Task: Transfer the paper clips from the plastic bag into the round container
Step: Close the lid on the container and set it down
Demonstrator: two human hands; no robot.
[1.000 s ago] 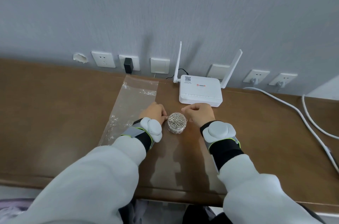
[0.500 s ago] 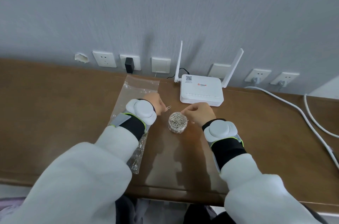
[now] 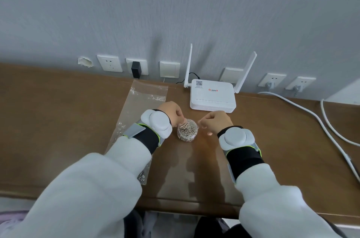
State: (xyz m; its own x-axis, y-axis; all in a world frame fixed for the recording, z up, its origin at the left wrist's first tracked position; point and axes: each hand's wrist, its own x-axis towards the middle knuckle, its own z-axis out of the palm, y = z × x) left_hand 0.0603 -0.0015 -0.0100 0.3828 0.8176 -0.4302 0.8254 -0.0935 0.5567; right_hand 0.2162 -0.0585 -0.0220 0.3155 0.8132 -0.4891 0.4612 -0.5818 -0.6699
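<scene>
Left hand [image 3: 171,113]: is moved over the round container [image 3: 188,130] since earlier; pinch cannot be told.
Right hand [image 3: 216,122]: loosely curled, empty.
Paper clips [image 3: 187,125]: light, slippery; best pinched singly.

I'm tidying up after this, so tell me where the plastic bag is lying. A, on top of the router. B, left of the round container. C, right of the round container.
B: the plastic bag lies flat left of the round container, partly under the left sleeve.
</scene>
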